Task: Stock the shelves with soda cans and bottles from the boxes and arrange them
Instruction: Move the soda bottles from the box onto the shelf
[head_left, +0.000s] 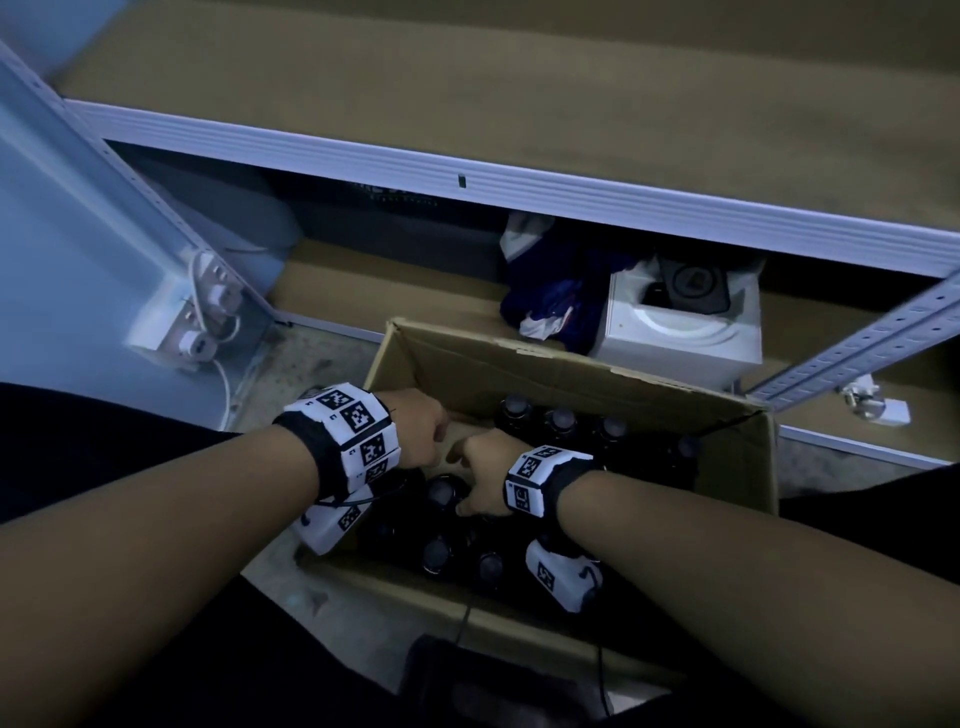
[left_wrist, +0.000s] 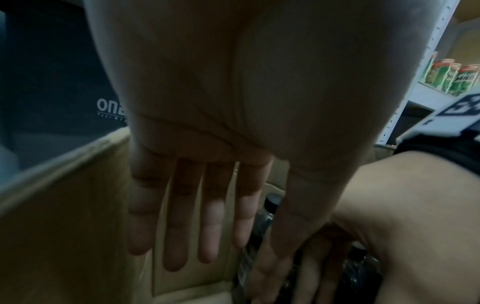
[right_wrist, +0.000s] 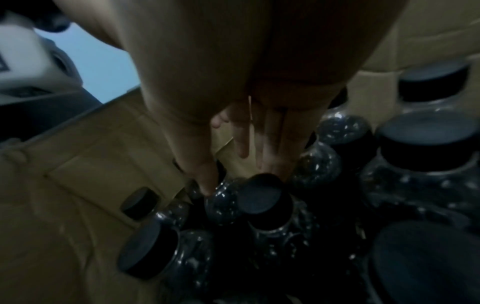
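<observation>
Both my hands are reaching down into the open cardboard box (head_left: 582, 364) on the floor, below the white shelf edge (head_left: 467, 176). My left hand (head_left: 415, 431) is hanging with fingers (left_wrist: 176, 236) straight and spread, released, gripping nothing, palm facing the box's inner wall just ahead of it. My right hand (head_left: 485, 480) is sitting just beside the left, its fingers (right_wrist: 270, 148) pointing down among the dark bottles (right_wrist: 267, 207); thumb and fingers are extending to either side of one bottle's neck, touching its shoulder, but I cannot tell whether they are actually closing on it. The bottles are standing upright in the box, long axes vertical, black caps pointing up at my palms, packed touching one another under and to the right of my right hand, with more toward my wrist. The part of the box floor under my left hand is showing bare cardboard. Beyond my right hand, on the low shelf, a white box (head_left: 680, 332) and crumpled blue cloth (head_left: 556, 296) are sitting. Green cans (left_wrist: 451, 78) are showing on a shelf far right of my left wrist.
</observation>
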